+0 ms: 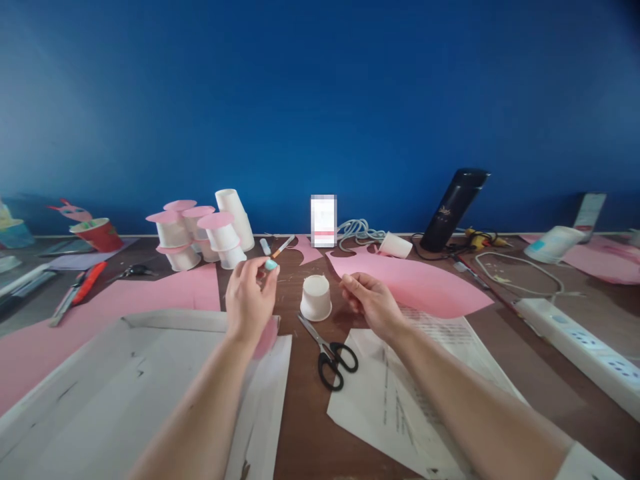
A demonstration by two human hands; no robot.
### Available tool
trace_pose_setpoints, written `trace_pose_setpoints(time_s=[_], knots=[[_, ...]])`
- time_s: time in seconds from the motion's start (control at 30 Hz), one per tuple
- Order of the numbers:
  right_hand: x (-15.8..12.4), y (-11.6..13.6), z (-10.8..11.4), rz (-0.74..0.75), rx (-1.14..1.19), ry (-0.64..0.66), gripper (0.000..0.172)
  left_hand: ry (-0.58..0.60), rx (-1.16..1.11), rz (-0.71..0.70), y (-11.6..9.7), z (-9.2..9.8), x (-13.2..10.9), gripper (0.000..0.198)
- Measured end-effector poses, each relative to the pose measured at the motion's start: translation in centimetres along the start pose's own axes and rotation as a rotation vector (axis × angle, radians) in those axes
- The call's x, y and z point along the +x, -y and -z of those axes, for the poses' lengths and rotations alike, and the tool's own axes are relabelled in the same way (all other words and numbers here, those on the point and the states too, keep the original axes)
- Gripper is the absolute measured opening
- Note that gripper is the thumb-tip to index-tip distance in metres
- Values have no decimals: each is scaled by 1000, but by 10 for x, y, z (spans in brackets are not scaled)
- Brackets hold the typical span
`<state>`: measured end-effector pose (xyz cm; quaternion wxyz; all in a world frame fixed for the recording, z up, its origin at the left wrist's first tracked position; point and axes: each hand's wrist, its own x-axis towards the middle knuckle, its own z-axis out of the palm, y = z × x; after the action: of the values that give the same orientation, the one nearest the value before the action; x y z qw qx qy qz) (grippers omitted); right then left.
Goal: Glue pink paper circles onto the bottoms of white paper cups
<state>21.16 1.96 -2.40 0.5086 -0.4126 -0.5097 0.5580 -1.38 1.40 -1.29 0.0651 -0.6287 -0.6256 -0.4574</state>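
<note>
My left hand point(249, 298) is raised over the table, its fingers pinched round a small light-blue cap or glue stick end point(271, 265); a pink paper piece point(266, 337) shows under its wrist. My right hand point(371, 303) is closed on the edge of a large curved pink paper sheet point(415, 283). Between the hands an upturned white paper cup point(316, 298) stands on the brown table point(305, 413). Black-handled scissors point(330, 353) lie just in front of the cup.
A cluster of white cups with pink paper lids point(200, 230) stands at the back left. A pen point(283, 247), a tipped cup point(395, 245), a black bottle point(453, 208), cables and a power strip point(580, 347) lie right. Printed papers point(400, 393) and a white sheet point(125, 393) cover the near side.
</note>
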Motion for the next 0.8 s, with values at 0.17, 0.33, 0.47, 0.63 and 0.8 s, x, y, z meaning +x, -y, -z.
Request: trace_pose_setpoints(time_s=[0.17, 0.33, 0.47, 0.63, 0.8], knots=[[1, 0, 1, -14, 177, 58, 31, 25, -89, -261, -12, 0, -6, 24], [1, 2, 0, -88, 285, 106, 29, 19, -86, -342, -11, -4, -6, 27], [1, 0, -1, -151, 394, 103, 29, 5, -60, -373, -11, -3, -5, 28], [4, -6, 2, -211, 527, 87, 30, -8, -45, -388, -11, -4, -4, 30], [5, -11, 4, -216, 534, 79, 31, -79, -13, -424, -5, -6, -2, 32]])
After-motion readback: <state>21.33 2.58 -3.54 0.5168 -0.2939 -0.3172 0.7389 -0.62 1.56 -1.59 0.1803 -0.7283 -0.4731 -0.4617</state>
